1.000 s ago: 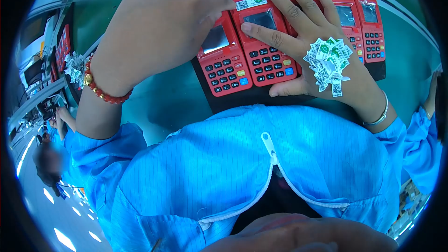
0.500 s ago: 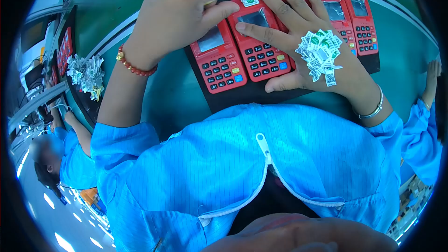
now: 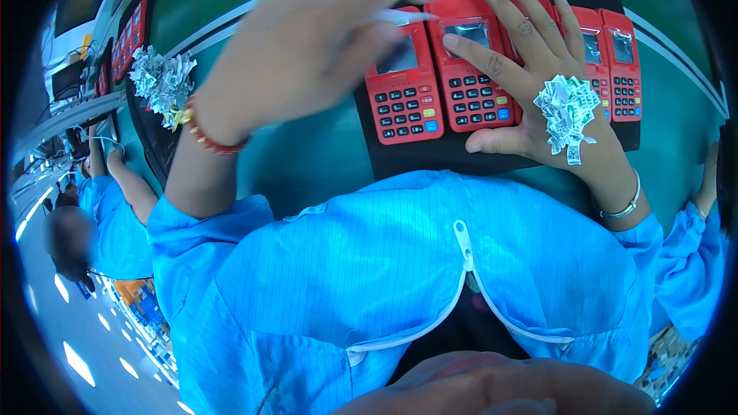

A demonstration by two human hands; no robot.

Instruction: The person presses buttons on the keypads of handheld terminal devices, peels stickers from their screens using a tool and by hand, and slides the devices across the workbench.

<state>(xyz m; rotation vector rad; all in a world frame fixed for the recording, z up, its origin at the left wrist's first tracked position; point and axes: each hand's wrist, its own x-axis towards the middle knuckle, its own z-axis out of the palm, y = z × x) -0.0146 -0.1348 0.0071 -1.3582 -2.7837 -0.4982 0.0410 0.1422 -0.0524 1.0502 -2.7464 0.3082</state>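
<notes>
The left hand [image 3: 315, 46] has moved off the second red terminal [image 3: 461, 68], blurred fingers pinching a pale strip [image 3: 411, 16], while the right hand [image 3: 534, 92] lies there, fingers spread.

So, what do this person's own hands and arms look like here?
Bright blue sleeves end well short of the wrists. The left hand is gloveless, with a red beaded bracelet, touched with gold, at its wrist; the right hand, also gloveless, has a silver bangle and overlapping white-and-green stickers across its back.
</notes>
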